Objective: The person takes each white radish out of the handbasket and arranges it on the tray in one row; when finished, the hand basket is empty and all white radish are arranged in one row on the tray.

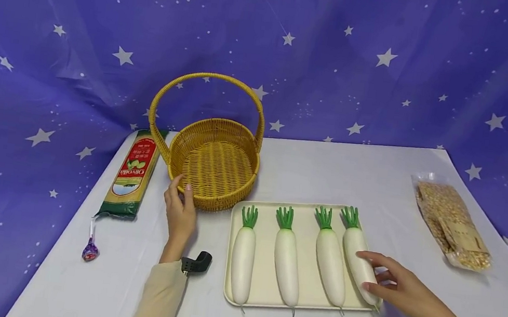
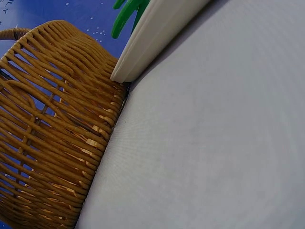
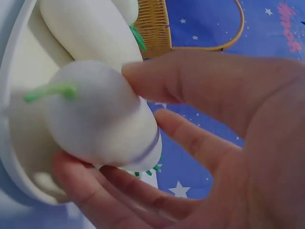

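Several white radishes with green tops lie side by side on a cream tray. My right hand holds the rightmost white radish near its lower half, thumb on one side and fingers on the other. In the right wrist view, that radish's rounded tip with its green root shows close between thumb and fingers. My left hand grips the near rim of a yellow-brown wicker basket with a tall handle. The basket's woven wall fills the left of the left wrist view; the left hand is out of sight there.
Left of the basket lies a green and red Olivoilà packet, with a purple-wrapped lollipop below it. A clear bag of yellowish grains lies at the right. A purple starry cloth hangs behind the white table.
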### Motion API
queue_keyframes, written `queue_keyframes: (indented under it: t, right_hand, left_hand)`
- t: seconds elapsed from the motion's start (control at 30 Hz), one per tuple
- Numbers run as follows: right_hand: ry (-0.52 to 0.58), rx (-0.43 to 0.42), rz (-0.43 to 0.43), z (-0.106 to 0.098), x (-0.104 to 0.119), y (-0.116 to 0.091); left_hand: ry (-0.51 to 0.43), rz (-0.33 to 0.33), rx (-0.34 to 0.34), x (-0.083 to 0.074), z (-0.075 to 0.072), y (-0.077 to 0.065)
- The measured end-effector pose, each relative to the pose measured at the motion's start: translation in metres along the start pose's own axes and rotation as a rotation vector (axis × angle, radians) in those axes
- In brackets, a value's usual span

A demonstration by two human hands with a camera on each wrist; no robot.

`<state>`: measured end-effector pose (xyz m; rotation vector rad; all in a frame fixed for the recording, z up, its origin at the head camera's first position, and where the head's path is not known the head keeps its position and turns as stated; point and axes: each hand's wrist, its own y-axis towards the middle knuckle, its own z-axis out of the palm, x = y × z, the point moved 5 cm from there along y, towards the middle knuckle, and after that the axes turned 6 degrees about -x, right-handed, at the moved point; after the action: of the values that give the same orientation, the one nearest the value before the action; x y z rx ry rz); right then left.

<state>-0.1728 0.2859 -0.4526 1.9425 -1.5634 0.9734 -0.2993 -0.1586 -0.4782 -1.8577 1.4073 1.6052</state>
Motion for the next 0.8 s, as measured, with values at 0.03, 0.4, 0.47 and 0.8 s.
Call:
queue_keyframes:
  t: [0.03,0.4,0.47,0.8]
  right_hand:
    - [-0.011,-0.013,-0.009,-0.001,0.001,0.001]
    - [-0.113,-0.131,-0.017,-0.006,0.003,0.002]
    - [-0.159,-0.155,0.009,-0.007,0.001,0.002]
    - [-0.186,-0.118,0.158,-0.004,-0.016,-0.003]
  left_hand:
    - [-0.003,-0.002,-0.003,0.000,-0.001,0.000]
    - [-0.016,-0.005,-0.026,0.002,-0.007,0.001]
    - [-0.015,-0.004,-0.028,0.003,-0.008,0.000]
    - [-0.023,0.003,0.006,0.002,-0.002,0.002]
